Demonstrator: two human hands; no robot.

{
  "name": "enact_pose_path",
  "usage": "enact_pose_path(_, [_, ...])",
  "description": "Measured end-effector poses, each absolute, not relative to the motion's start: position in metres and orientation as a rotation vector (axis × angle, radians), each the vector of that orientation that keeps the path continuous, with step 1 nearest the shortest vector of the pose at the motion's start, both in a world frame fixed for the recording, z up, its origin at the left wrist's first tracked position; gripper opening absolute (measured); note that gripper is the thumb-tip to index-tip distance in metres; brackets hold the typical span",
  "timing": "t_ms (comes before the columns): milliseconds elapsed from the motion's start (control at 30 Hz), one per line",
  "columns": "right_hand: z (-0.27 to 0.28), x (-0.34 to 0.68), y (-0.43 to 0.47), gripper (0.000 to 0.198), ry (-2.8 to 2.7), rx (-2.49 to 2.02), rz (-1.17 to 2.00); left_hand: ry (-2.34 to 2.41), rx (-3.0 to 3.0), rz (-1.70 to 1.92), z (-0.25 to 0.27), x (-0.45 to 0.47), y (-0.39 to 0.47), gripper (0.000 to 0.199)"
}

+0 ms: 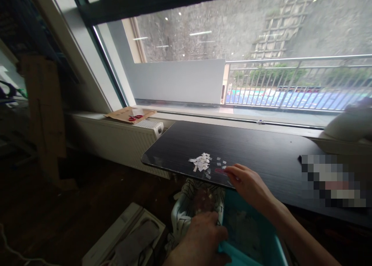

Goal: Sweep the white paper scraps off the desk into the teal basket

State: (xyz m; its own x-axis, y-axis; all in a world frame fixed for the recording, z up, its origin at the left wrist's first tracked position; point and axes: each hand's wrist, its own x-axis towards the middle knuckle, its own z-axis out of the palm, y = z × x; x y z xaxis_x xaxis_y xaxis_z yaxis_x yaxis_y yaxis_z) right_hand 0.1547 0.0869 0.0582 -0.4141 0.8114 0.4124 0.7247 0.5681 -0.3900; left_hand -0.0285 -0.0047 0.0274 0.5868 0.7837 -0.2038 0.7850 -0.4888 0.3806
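Right hand [246,179] pinching reddish strip [220,170] near scraps [201,162].

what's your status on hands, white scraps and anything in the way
Right hand pinching pink strip. Left hand low at blue bin, grip unclear. White scraps heaped on black table. Loose scraps near strip, nothing seen blocking.

Daylight enters through the window [180,41], its glass streaked with bright reflections; the floor [130,192] at left lies very dark. Shapes stretch toward the edges, and coarse pixelation masks part of the tabletop [255,153].
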Motion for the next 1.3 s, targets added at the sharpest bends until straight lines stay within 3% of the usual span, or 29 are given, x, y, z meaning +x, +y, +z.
enact_pose_path(800, [0.05,0.147,0.067,0.021,-2.196,-1.169,0.447,1.297,2.413,0.095,0.023,-0.036,-0.007,0.033])
enact_pose_path(1300, [0.054,0.123,0.086,0.021,-2.303,-1.073,0.404,1.375,2.361,0.157,0.03,-0.05,-0.005,0.035])
